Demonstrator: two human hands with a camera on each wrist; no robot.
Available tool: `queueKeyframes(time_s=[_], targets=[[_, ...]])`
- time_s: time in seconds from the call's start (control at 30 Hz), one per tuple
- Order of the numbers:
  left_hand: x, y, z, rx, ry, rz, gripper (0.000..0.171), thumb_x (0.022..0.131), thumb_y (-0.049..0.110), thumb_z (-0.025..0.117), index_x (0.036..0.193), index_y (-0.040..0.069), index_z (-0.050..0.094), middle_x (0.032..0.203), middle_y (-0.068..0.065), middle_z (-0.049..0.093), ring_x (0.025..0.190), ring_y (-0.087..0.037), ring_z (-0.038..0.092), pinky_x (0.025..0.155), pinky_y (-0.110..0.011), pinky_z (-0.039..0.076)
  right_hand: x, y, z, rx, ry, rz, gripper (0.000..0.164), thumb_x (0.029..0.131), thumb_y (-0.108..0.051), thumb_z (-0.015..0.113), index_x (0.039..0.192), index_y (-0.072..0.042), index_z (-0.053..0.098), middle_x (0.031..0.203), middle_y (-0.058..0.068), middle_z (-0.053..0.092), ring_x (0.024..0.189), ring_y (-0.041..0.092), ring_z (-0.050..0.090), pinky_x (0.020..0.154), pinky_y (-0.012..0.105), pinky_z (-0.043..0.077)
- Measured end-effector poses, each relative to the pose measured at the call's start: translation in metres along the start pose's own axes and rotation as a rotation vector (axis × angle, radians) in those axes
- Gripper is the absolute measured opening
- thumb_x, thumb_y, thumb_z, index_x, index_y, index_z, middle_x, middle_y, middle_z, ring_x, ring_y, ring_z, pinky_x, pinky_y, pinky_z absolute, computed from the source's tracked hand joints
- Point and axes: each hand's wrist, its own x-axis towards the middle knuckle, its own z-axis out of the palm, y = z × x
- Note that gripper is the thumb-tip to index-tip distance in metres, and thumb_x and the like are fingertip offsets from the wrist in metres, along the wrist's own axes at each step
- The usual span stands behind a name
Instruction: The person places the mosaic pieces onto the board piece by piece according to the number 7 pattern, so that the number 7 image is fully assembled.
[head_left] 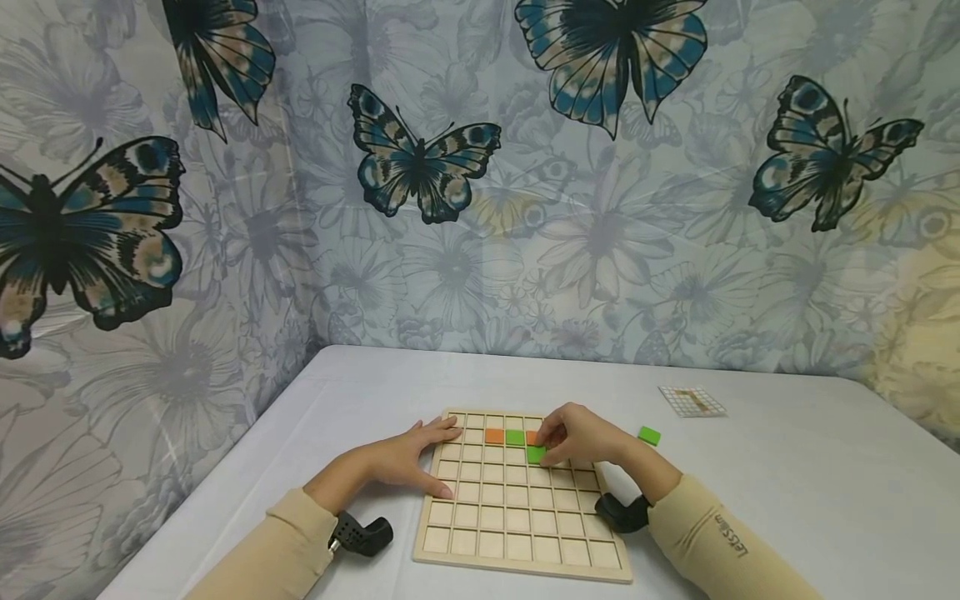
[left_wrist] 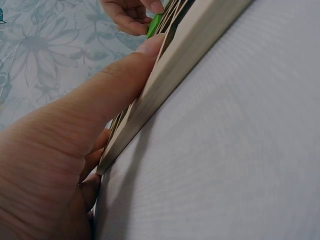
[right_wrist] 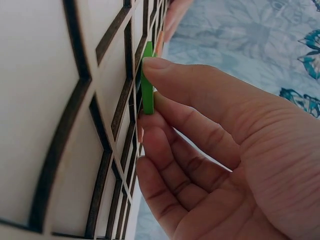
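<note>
A wooden grid board (head_left: 517, 546) with square cells lies on the table. My left hand (head_left: 397, 458) rests on its left border, fingers and thumb spread along the rim. At the board's upper part, my right hand (head_left: 588, 437) pinches a green tile (right_wrist: 147, 85) between thumb and fingers. In the right wrist view this tile stands slightly proud of the grid, so whether it is fully seated I cannot tell. Just above it, one row holds an orange tile (head_left: 494, 436), a green tile (head_left: 514, 437) and another orange tile (head_left: 532, 437), partly hidden by my right fingers.
A loose green tile (head_left: 649, 436) lies on the white table (head_left: 787, 500), right of the board. Farther back sits a small card (head_left: 692, 402) printed with a grid. Behind the table hangs a butterfly-patterned cloth (head_left: 450, 275).
</note>
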Motion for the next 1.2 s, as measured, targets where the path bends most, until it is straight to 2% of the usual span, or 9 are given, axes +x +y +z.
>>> queueKeyframes(time_s=[0.3,0.63,0.87,1.2], targets=[[-0.001,0.000,-0.001,0.007,0.002,0.009,0.091,0.070,0.045,0.078,0.146,0.022,0.033,0.158,-0.003,0.010,0.143,-0.040,-0.004,0.115,-0.058,0.004,0.001,-0.001,0.001,-0.008,0.001,0.003,0.020,0.072,-0.010,0.079,0.088,-0.002,0.070,0.082,0.004,0.066,0.070,0.010,0.056,0.061,0.022,0.050],[-0.001,-0.001,-0.001,0.010,-0.005,0.009,0.092,0.071,0.048,0.077,0.147,0.022,0.032,0.158,-0.002,0.010,0.143,-0.040,-0.005,0.114,-0.060,0.004,0.000,-0.001,-0.002,-0.054,0.012,-0.010,0.019,0.073,-0.014,0.078,0.088,-0.005,0.071,0.086,0.003,0.067,0.074,0.009,0.058,0.064,0.021,0.050],[0.001,-0.002,0.000,0.003,-0.001,-0.006,0.092,0.070,0.048,0.078,0.146,0.025,0.032,0.158,0.001,0.009,0.143,-0.040,-0.005,0.113,-0.062,0.006,-0.003,0.001,-0.008,-0.026,0.016,-0.015,0.018,0.076,-0.013,0.076,0.090,-0.003,0.071,0.090,0.006,0.069,0.076,0.011,0.059,0.067,0.022,0.051],[0.000,-0.001,0.000,0.006,-0.003,-0.007,0.092,0.070,0.048,0.078,0.146,0.026,0.032,0.158,0.002,0.009,0.144,-0.039,-0.005,0.113,-0.061,0.005,-0.013,-0.001,-0.024,-0.003,0.040,0.035,0.027,0.077,-0.019,0.076,0.098,-0.002,0.071,0.098,0.009,0.068,0.083,0.012,0.060,0.071,0.024,0.052]])
